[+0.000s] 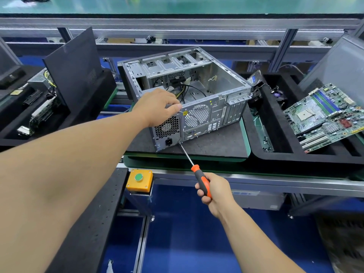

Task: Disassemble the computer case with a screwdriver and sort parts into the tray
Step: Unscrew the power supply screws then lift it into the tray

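- My right hand [213, 191] wraps the orange-and-black screwdriver [197, 170], tip on a screw at the lower rear of the computer case [199, 107], beside the power supply [167, 129].
- My left hand [157, 106] curls over the case's top rear edge, bracing it on the counter [220, 142].
- To do it well: keep the shaft in line with the screw, press in, turn slowly.
- The tray [275, 138] sits just right, motherboard [325, 117] already inside.
- There's a yellow warning sticker [185, 113]; no writing is legible.
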